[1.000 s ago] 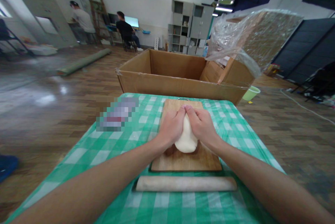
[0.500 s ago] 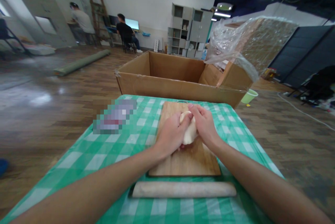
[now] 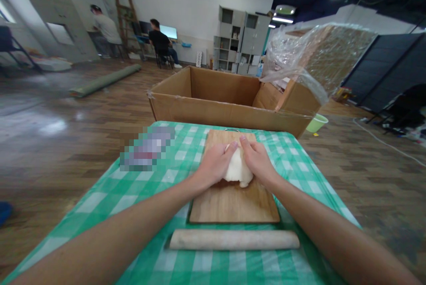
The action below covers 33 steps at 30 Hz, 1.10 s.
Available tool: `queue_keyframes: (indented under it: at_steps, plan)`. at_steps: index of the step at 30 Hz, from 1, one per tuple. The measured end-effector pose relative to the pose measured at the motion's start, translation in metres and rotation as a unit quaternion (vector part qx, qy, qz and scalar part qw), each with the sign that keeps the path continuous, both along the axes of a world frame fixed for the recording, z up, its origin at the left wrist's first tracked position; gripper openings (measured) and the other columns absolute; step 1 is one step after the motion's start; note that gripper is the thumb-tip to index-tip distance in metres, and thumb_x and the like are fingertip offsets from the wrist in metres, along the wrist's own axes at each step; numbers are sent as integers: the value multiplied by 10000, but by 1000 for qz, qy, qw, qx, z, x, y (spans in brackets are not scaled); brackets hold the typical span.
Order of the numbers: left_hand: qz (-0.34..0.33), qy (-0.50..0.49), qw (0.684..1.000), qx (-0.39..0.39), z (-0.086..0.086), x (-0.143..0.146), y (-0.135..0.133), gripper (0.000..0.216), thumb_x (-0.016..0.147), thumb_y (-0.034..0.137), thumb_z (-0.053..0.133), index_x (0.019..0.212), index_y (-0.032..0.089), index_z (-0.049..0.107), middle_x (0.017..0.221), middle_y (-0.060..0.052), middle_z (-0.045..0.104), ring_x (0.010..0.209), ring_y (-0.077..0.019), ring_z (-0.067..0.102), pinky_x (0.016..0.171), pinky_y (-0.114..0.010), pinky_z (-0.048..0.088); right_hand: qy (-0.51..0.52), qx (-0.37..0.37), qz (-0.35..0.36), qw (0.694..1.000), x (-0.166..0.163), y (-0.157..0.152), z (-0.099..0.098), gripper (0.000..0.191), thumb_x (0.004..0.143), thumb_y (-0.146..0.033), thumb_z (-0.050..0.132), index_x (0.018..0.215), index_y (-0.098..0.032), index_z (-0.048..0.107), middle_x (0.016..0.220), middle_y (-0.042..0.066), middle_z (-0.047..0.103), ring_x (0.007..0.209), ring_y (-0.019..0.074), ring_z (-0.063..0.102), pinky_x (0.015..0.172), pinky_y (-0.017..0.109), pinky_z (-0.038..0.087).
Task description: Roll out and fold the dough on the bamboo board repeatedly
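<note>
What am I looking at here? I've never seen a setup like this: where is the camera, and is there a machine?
No machine is doing the work: these are a person's bare hands, seen by a camera worn on that person's head, looking forward and down. The left hand and right hand hold a white, dough-like lump between them, over a wooden board. On the near side of the board lies a rolling pin. Both rest on a green-and-white checked tablecloth. The pixelated item at left can't be identified.
</note>
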<state>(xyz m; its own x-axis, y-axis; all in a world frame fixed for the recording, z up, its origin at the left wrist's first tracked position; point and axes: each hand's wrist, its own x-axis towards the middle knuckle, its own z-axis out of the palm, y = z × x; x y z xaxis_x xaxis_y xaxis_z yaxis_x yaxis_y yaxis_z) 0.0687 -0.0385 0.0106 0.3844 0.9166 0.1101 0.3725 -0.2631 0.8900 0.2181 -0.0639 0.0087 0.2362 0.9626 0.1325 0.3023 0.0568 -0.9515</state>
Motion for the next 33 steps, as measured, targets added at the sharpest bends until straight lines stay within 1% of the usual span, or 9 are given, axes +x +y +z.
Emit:
queue_keyframes:
  at_steps: [3, 6, 10, 13, 16, 20, 22, 28, 33]
  plan:
    - [35, 96, 991, 89, -3, -11, 11, 527, 1008, 609, 395, 813, 192, 650, 735, -51, 691, 674, -207, 626, 591, -303, 376, -150, 64, 24, 986, 8, -5, 1, 509, 1012, -583, 442, 876, -169, 706, 834, 52, 727, 780, 197, 651, 704, 303, 497]
    - [46, 155, 976, 143, -5, -19, 15, 391, 1029, 538, 412, 1049, 213, 629, 829, -45, 703, 770, -229, 657, 660, -319, 413, -292, 122, 80, 945, 13, -14, 3, 368, 1025, -452, 485, 1138, -176, 700, 1099, 107, 734, 1003, 245, 670, 904, 385, 512]
    - [3, 197, 960, 198, -10, -19, 15, 322, 1070, 395, 338, 1078, 208, 599, 935, -66, 687, 854, -232, 657, 772, -354, 473, -451, 169, 145, 864, 16, -23, 1, 543, 1016, -452, 492, 1457, -139, 547, 1473, 205, 543, 1326, 354, 527, 1104, 523, 434]
    - [-6, 238, 933, 271, -18, -19, 16, 297, 1051, 235, 309, 1056, 168, 598, 1087, -118, 651, 986, -248, 621, 915, -403, 474, -482, 187, 210, 830, 16, -21, -4, 657, 1048, -470, 425, 1599, -118, 356, 1623, 186, 394, 1517, 342, 316, 1243, 550, 279]
    - [-20, 301, 899, 318, -26, -20, 18, 261, 1022, 234, 381, 1119, 135, 602, 1192, -164, 610, 1107, -303, 568, 984, -464, 446, -470, 156, 242, 834, 13, -15, -11, 693, 1070, -520, 371, 1640, -141, 259, 1666, 165, 333, 1553, 305, 271, 1260, 539, 269]
    - [-53, 340, 875, 340, -30, -22, 17, 357, 975, 370, 549, 1228, 121, 590, 1282, -196, 572, 1215, -365, 514, 1016, -505, 429, -479, 122, 229, 838, 8, -10, -16, 743, 1063, -575, 369, 1622, -92, 295, 1640, 205, 367, 1518, 324, 347, 1231, 529, 321]
    - [-47, 335, 880, 333, -31, -21, 16, 346, 973, 350, 556, 1237, 130, 588, 1316, -195, 562, 1253, -365, 501, 1041, -509, 418, -490, 116, 211, 838, 6, -10, -16, 730, 1063, -578, 367, 1608, -94, 329, 1601, 209, 431, 1472, 333, 416, 1195, 527, 366]
    - [34, 169, 957, 234, -23, -23, 15, 318, 1062, 301, 316, 1172, 160, 580, 1229, -122, 628, 1185, -249, 578, 1071, -446, 434, -482, 142, 160, 849, 5, -7, -15, 538, 1111, -452, 252, 1438, -168, 571, 1359, 152, 666, 1248, 296, 597, 1091, 495, 443]
    - [-77, 200, 923, 319, -2, -30, 2, 504, 936, 617, 562, 1194, 187, 608, 1284, -130, 591, 1237, -314, 540, 1112, -502, 400, -440, 128, 68, 886, 20, -2, -14, 540, 1107, -431, 236, 1296, -174, 672, 1269, 169, 699, 1195, 312, 624, 1046, 514, 472]
